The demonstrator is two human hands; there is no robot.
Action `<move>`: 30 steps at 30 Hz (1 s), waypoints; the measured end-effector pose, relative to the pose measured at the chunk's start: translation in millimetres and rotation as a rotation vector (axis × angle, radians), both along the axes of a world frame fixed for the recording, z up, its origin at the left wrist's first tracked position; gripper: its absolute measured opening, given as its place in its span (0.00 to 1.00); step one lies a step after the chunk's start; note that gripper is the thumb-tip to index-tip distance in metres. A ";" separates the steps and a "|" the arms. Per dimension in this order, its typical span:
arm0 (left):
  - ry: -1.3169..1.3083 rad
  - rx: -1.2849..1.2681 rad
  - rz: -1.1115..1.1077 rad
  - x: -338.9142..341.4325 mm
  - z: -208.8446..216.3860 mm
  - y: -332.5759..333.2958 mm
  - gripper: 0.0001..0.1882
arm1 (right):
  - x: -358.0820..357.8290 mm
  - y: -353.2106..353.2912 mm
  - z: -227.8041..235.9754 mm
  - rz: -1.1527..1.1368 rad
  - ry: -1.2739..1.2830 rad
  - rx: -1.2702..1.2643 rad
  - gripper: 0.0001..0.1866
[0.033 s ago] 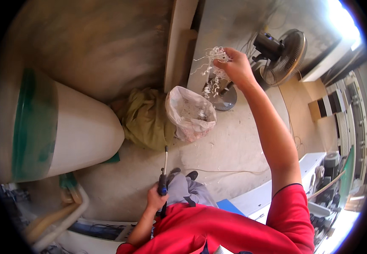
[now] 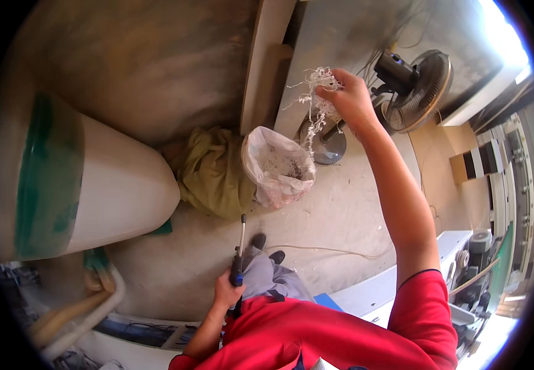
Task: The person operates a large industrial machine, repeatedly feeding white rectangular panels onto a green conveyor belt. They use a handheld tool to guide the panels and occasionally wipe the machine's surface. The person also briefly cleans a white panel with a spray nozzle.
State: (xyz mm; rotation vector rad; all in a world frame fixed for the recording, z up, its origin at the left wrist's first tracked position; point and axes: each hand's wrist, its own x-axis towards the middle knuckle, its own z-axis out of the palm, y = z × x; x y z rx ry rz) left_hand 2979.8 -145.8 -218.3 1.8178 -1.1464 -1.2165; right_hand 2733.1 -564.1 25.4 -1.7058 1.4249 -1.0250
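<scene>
While a large white container with a green band fills the far left, pale hoses run beneath it toward the lower edge. Next comes a rumpled olive sack on the floor, just beside the container's narrow end. Below it, the left hand has its fingers wrapped around the grip of a black tool, whose slim metal nozzle points up toward the sack. Right of the sack sits an open, whitish plastic bag with pale scraps inside. Above and to the right of its mouth, the right hand has its fingers clamped on a tangle of curly white strips; loose ends dangle, the longest hanging near the bag's rim. Behind the strips shows a round grey base, and beyond the hand a dark fan faces right. Farther right stands a striped block.
</scene>
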 end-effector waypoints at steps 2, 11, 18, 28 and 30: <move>-0.005 0.007 0.018 -15.5 -3.7 -9.6 0.14 | -1.5 -18.6 -3.8 0.042 0.132 0.004 0.21; -0.016 0.046 -0.069 -70.9 -24.2 -121.6 0.14 | -34.1 -59.1 -99.1 0.390 0.705 0.173 0.34; -0.131 0.083 -0.329 -160.1 -13.4 -190.5 0.17 | -171.1 -40.2 -75.9 0.322 0.029 0.256 0.20; -0.178 0.127 -0.880 -477.9 15.2 -322.1 0.21 | -567.8 232.8 -271.6 -0.518 -0.082 0.751 0.16; -0.196 0.138 -0.988 -559.5 26.4 -336.9 0.21 | -617.5 271.6 -266.6 -0.616 -0.247 0.797 0.18</move>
